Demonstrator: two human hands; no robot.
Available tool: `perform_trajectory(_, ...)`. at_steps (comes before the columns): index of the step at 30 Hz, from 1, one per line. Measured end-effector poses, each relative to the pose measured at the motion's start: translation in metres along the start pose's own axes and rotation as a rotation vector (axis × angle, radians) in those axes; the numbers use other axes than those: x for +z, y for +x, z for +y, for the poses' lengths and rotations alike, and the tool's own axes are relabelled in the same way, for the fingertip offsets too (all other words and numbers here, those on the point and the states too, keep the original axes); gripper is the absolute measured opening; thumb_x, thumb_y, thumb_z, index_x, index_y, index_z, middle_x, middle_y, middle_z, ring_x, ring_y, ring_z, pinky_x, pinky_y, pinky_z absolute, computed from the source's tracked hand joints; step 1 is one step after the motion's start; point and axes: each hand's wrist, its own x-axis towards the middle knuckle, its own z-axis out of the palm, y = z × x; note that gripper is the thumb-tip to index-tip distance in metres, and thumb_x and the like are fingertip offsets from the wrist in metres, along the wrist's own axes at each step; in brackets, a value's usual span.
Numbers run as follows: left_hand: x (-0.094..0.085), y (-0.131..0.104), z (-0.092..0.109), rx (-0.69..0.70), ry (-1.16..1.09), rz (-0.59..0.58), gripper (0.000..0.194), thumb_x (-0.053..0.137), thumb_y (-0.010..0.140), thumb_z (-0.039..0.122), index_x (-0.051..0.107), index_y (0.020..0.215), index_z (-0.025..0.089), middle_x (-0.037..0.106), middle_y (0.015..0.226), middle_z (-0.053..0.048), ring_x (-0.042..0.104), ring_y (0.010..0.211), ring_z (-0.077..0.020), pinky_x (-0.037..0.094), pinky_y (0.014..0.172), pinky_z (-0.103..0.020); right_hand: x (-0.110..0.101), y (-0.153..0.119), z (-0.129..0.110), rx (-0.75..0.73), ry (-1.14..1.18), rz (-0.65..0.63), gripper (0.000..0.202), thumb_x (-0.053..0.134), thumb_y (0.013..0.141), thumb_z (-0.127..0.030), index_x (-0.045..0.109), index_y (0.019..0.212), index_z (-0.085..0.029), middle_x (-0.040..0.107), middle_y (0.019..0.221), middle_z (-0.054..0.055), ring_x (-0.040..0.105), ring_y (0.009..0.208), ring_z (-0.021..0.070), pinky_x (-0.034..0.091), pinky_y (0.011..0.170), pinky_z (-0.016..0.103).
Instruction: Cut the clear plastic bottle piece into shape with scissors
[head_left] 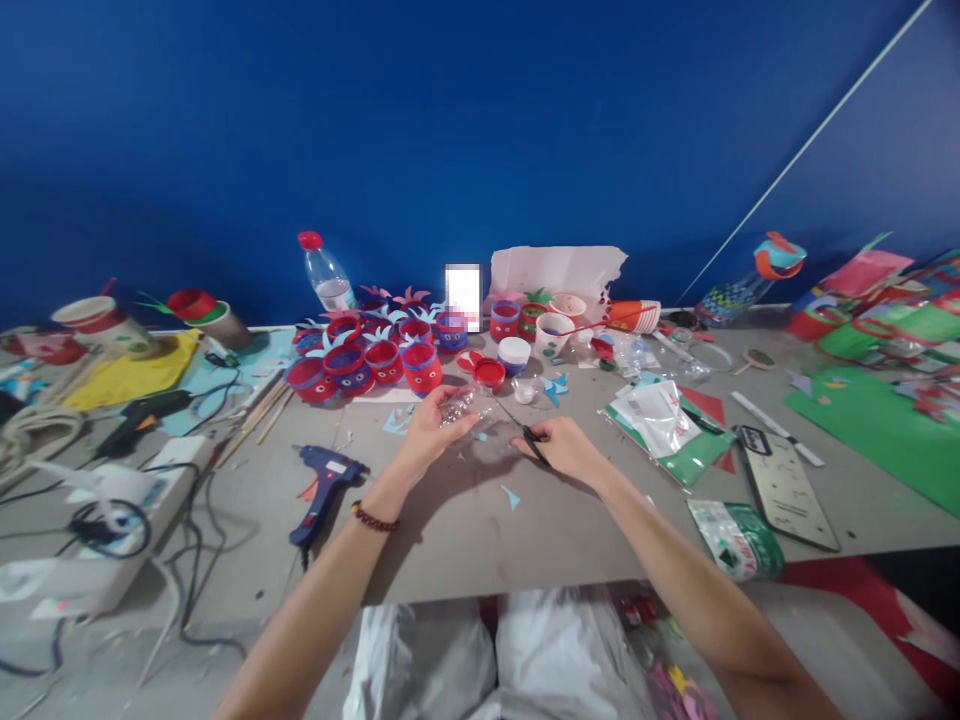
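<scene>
My left hand (440, 430) is closed round a clear plastic piece (459, 403), which looks like the cut part of a bottle. In my right hand (564, 447) is a pair of scissors with black handles (535, 446). Their blades point up and left toward the clear plastic; whether they touch it I cannot tell. Just beyond my hands stand an open pot of red paint (489, 374) and a white-lidded jar (514, 353). Small light blue scraps (511, 497) lie on the grey table (450, 540) near me.
Several red and purple cups with eyes (421, 369) stand at the back. A blue glue gun (327, 490) lies left of my arm, near a white power strip (142, 520) and cables. At right are a phone (786, 487), a green packet (736, 540) and green sheets (885, 430).
</scene>
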Motion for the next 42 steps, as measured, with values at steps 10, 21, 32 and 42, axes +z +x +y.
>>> perform_trajectory(10,-0.003,0.002,0.002,-0.09,-0.156,-0.036,0.049,0.081,0.061,0.041,0.062,0.099,0.016,0.068,0.096,-0.008,0.068,0.082,-0.022,0.052,0.07,-0.032,0.001,0.0,-0.001,0.048,0.099,-0.023,0.053,0.063,0.072,-0.061,0.041,0.048,-0.019,0.03,0.043,-0.005,0.027,0.046,0.0089,0.023,0.045,0.024)
perform_trajectory(21,-0.005,0.006,-0.006,-0.069,-0.237,-0.001,0.044,0.08,0.064,0.041,0.062,0.095,0.015,0.067,0.09,-0.006,0.067,0.078,-0.0192,0.054,0.067,-0.03,0.006,0.0,0.002,0.164,0.459,-0.237,0.052,0.071,0.066,-0.065,0.049,0.057,-0.018,0.045,0.045,-0.005,0.034,0.042,0.0067,0.023,0.043,0.022)
perform_trajectory(32,-0.002,0.003,-0.001,-0.026,-0.106,0.001,0.046,0.08,0.063,0.039,0.06,0.098,0.017,0.064,0.095,-0.005,0.063,0.08,-0.017,0.051,0.065,-0.027,-0.002,-0.007,-0.011,0.126,0.307,-0.142,0.048,0.069,0.066,-0.063,0.055,0.059,-0.018,0.046,0.049,-0.004,0.036,0.047,0.0093,0.024,0.046,0.023)
perform_trajectory(42,-0.005,0.005,-0.01,-0.02,-0.029,0.026,0.05,0.083,0.061,0.038,0.063,0.101,0.017,0.065,0.11,-0.009,0.064,0.101,-0.0248,0.051,0.09,-0.039,-0.002,-0.003,-0.006,0.044,0.105,-0.033,0.051,0.066,0.069,-0.061,0.043,0.05,-0.02,0.036,0.048,-0.004,0.032,0.05,0.0101,0.024,0.048,0.025)
